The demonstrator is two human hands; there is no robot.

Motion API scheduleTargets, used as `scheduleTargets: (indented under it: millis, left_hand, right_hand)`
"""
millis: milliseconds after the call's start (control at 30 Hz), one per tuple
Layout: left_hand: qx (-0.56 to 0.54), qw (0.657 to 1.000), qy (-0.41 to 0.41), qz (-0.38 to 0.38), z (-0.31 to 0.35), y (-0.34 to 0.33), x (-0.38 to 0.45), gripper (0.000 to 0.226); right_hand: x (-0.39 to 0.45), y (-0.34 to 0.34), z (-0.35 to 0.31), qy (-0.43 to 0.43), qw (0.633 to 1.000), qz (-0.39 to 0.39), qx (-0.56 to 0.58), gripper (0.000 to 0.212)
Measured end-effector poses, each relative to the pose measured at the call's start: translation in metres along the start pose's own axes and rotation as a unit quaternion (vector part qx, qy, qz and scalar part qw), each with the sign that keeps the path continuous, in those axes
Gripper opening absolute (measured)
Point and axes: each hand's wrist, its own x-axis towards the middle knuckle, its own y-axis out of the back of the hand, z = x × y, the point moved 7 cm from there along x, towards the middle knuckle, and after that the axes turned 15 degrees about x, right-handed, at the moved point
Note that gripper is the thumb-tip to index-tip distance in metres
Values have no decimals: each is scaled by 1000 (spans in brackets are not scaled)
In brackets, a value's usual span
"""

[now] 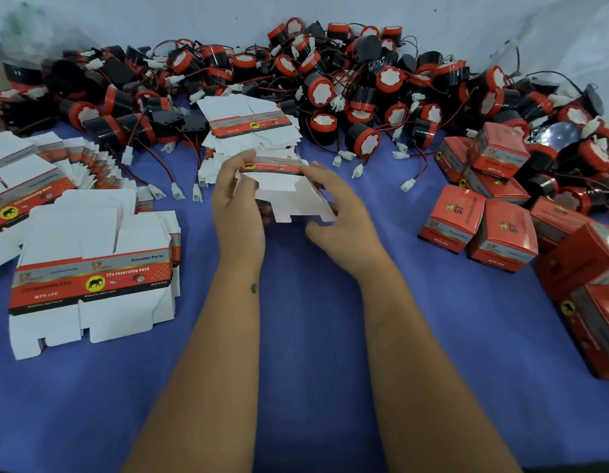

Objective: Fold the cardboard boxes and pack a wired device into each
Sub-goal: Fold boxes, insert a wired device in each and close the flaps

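Head view shows a flat, unfolded cardboard box (289, 189) held over the middle of the worktop (296, 336), just in front of a loose stack of the same flat boxes (251, 128). Its long axis runs left to right; the printed red and grey band lies along the far edge, and the white flaps point toward the person. The left hand (236, 203) grips the left end, thumb on top near the yellow elephant mark, fingers curled under. The right hand (337, 209) closes on the right end, fingers spread over the band and the thumb below the white flaps. Both forearms reach in from the near edge.

The worktop is covered with a blue cloth. At its left edge lie two more heaps of flat boxes: a near stack (91, 278) with its printed band facing up, and a fanned row (40, 172) behind it. Along the far edge a large pile of wired devices (330, 83) spreads almost from corner to corner: black cylinders with red rims and white faces, with red and black wires ending in white plugs. Some plugs (347, 155) trail onto the cloth near the held box. At the right edge sit folded red boxes (484, 230), some stacked, some tilted. Behind the devices rises a pale, wrinkled sheet (159, 15).
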Motion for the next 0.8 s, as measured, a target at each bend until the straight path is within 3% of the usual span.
scheduleTargets:
  millis: [100, 167, 333, 467, 533, 633, 800]
  left_hand:
    - [-54, 996, 0, -72, 3, -6, 3, 28]
    - [-97, 989, 41, -99, 1, -10, 3, 36]
    - [-22, 996, -4, -82, 15, -12, -9, 53]
    - [5, 983, -41, -179, 21, -29, -19, 41]
    - [10, 984, -28, -174, 16, -32, -21, 33]
    - [-21, 988, -20, -150, 14, -32, -20, 21]
    - [-52, 988, 7, -145, 9, -33, -18, 26]
  right_hand:
    - [0, 14, 0, -3, 996, 80, 47, 56]
    - [-1, 18, -1, -11, 992, 104, 68, 49]
    - [-2, 24, -5, -22, 972, 150, 178, 36]
    - [-3, 24, 0, -47, 974, 179, 133, 52]
    - [-4, 19, 3, -65, 969, 163, 177, 50]
    - [-1, 13, 6, -70, 944, 143, 288, 30]
    - [1, 6, 14, -94, 945, 146, 277, 14]
